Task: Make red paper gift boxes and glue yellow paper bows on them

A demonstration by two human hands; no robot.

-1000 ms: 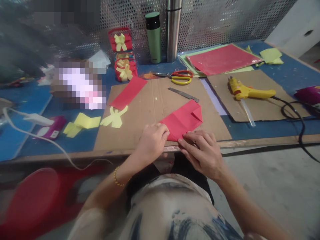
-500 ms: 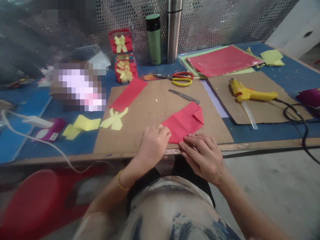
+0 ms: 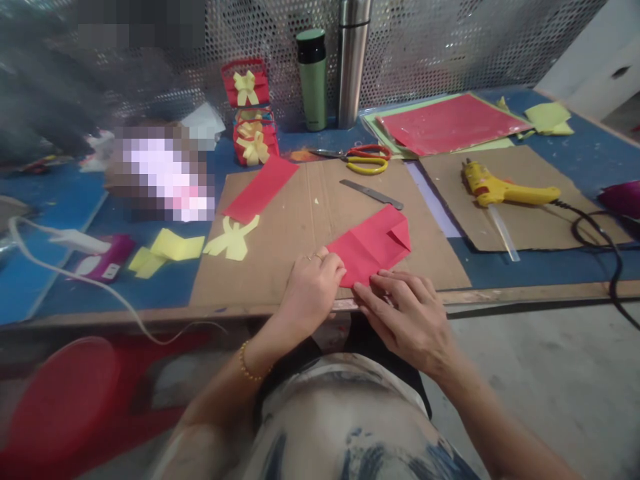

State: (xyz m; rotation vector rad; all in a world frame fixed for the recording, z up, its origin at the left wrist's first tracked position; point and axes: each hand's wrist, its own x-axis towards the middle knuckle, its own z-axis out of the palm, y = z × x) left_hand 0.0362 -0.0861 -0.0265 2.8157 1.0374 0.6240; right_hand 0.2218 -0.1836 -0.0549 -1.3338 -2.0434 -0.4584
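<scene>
A folded sheet of red paper (image 3: 367, 243) lies on the brown cardboard (image 3: 295, 193) at the table's front edge. One folded corner of it stands up a little at the right. My left hand (image 3: 317, 283) is closed on the paper's near left corner, fingers curled, thumb hidden. Along the lower edge of the same sheet, my right hand (image 3: 405, 310) rests with its fingers stretched out, fingertips touching the paper. A flat red paper strip (image 3: 263, 189) and a yellow paper bow (image 3: 233, 239) lie on the cardboard to the left. Beyond the sheet is a thin metal blade (image 3: 371, 193).
Scissors (image 3: 367, 160) lie behind the cardboard, near a green flask (image 3: 313, 80) and a steel flask (image 3: 353, 73). Small red paper bags (image 3: 255, 143) stand at the back. A yellow glue gun (image 3: 510, 190) with a black cord rests on the right. Yellow paper pieces (image 3: 167, 247) lie left.
My right fingertips have slid slightly left along the paper's lower edge. My left hand keeps its hold. The whole view has shifted a little.
</scene>
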